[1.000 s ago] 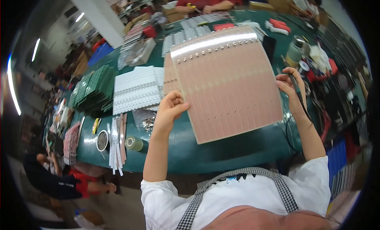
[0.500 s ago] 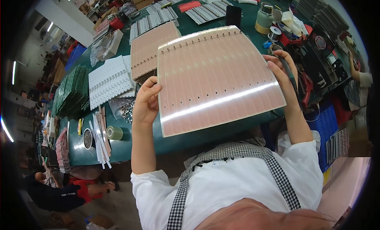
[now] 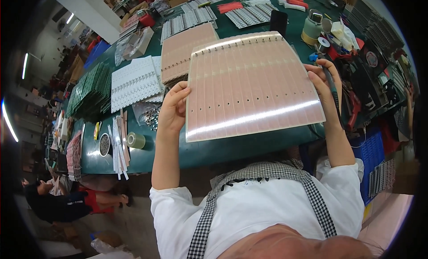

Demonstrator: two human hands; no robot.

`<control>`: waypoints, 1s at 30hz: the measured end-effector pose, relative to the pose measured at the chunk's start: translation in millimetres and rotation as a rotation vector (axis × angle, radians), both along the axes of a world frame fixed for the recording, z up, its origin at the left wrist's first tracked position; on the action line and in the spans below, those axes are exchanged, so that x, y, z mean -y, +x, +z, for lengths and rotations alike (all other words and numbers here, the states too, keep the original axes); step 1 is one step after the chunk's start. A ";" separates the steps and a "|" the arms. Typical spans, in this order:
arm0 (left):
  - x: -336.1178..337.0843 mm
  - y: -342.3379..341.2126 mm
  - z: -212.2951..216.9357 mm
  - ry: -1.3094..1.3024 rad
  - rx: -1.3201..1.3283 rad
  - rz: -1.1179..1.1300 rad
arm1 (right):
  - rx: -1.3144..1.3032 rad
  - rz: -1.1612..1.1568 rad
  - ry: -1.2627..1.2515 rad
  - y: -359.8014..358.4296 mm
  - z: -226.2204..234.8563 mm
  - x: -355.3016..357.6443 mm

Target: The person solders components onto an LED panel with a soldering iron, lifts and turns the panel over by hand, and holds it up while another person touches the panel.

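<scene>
A wide pinkish panel (image 3: pixel 254 87) with pale lengthwise lines, a row of small metal pieces along its far edge and a row of dark holes nearer me is held up, tilted, above the table. My left hand (image 3: pixel 173 110) pinches its left edge between thumb and fingers. At the right edge, my right hand (image 3: pixel 324 83) grips the panel and also has a dark-handled soldering iron (image 3: pixel 330 77) between its fingers, the cord trailing down. Behind the panel lies a stack of similar pinkish panels (image 3: pixel 189 45), partly hidden by it.
White panels (image 3: pixel 135 83) and a green stack of boards (image 3: pixel 91 92) lie left on the green table (image 3: pixel 174 154). Nearby are a tape roll (image 3: pixel 136 140), a cup of small pieces (image 3: pixel 104 145) and strips (image 3: pixel 120 147). A flask (image 3: pixel 312 27) and wire spool (image 3: pixel 323 44) stand right.
The panel's near edge has come up a little, so it looks flatter. Both hands keep their grip. The whole view has shifted slightly, with the table's things now farther right.
</scene>
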State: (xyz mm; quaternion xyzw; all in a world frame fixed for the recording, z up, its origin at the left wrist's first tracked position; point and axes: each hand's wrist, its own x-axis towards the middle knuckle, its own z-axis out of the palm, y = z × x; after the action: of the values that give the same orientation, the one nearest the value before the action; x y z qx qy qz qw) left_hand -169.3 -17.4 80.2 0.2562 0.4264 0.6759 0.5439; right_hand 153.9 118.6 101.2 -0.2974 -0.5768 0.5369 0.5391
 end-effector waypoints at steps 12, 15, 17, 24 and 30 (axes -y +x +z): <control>5.6 10.4 -1.7 0.045 -0.188 -0.042 | 0.027 0.015 -0.087 6.4 -6.8 -6.1; 6.9 21.8 -0.4 0.040 -0.224 -0.097 | 0.152 -0.049 -0.039 6.5 -14.0 -9.3; 6.9 22.5 -1.1 0.045 -0.230 -0.132 | 0.227 -0.086 0.028 6.4 -15.6 -11.0; -27.7 4.6 -3.2 -0.078 -0.345 0.122 | 0.103 -0.123 -0.028 -11.5 -20.0 3.7; -61.6 -4.0 -1.6 -0.149 -0.411 0.208 | 0.133 -0.110 0.013 -15.2 -36.0 11.4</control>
State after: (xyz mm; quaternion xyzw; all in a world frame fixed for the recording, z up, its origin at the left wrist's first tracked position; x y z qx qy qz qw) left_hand -173.2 44.1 78.7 0.3022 0.6008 0.6286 0.3906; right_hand 138.7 107.2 65.2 -0.3600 -0.5978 0.4818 0.5301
